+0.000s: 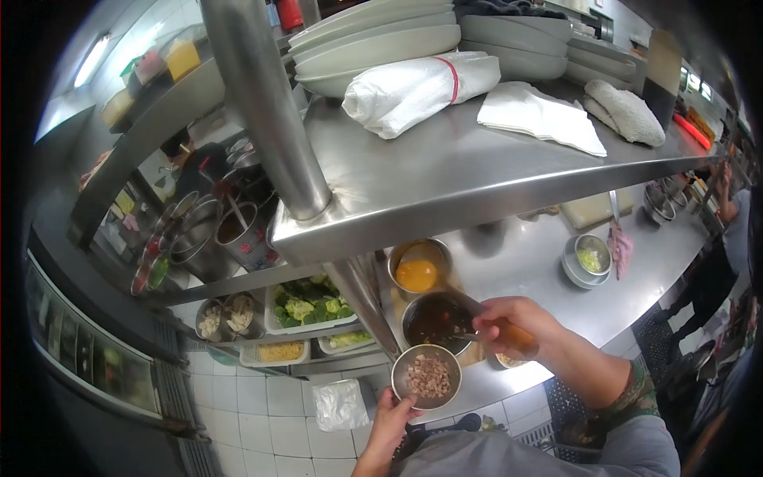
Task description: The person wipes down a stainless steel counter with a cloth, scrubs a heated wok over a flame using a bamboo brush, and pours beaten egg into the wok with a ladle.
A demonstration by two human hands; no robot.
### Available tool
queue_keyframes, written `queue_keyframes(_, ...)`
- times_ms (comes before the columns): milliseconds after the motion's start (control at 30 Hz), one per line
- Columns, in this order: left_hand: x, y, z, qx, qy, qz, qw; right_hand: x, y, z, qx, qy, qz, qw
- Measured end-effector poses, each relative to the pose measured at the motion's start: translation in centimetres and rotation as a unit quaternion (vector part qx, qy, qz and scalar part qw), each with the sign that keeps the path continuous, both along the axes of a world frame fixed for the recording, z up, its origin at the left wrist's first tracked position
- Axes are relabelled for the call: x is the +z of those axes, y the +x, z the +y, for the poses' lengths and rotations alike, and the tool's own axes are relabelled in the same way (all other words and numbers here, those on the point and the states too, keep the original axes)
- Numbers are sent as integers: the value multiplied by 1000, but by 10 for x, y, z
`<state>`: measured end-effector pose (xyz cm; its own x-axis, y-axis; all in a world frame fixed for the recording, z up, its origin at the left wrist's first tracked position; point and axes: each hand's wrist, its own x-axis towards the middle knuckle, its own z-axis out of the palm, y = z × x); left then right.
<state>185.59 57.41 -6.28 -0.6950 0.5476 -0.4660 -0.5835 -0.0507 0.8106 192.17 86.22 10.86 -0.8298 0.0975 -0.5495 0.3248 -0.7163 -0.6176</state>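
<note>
My left hand (391, 419) grips the rim of a small metal bowl (403, 385), tilted toward me, with chopped brown bits that look like meat (429, 377) inside. My right hand (520, 322) is closed around a wooden-handled utensil (520, 340). Its metal end reaches over a pot of dark liquid (433, 320), and its tip is hard to make out. The held bowl overlaps the near edge of that pot. Behind the pot stands a metal container with yellow-orange liquid (417, 274). Partly hidden under my right forearm is another small bowl (509, 362).
A steel shelf (397, 191) with stacked plates (377, 48) and a wrapped white bundle (421, 87) overhangs the counter (517, 270). Nested bowls (588, 262) stand farther right. Broccoli (310, 306) sits in a tray at left. Other people (735, 230) are at right and back left.
</note>
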Motion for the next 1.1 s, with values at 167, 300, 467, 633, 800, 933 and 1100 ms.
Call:
queue_keyframes(167,3,2,-1,3,-13,1,1000,-9,23,5,-39,-114,54,991)
queue_keyframes(300,6,2,1,5,-18,3,1000,-21,38,4,-39,-171,99,980)
queue_keyframes(467,6,1,5,6,-3,5,1000,-26,53,-4,-40,-149,122,980)
queue_keyframes(633,10,1,14,-10,-22,1,1000,-17,63,-10,-40,-116,130,984)
queue_keyframes(800,10,2,23,0,-17,-1,1000,-21,66,-6,-42,-155,147,976)
queue_keyframes(933,13,2,28,6,10,-42,999,-17,63,-6,-35,-187,152,970)
queue_keyframes(1100,13,-7,39,-12,73,-96,993,-6,63,-27,-54,-155,172,971)
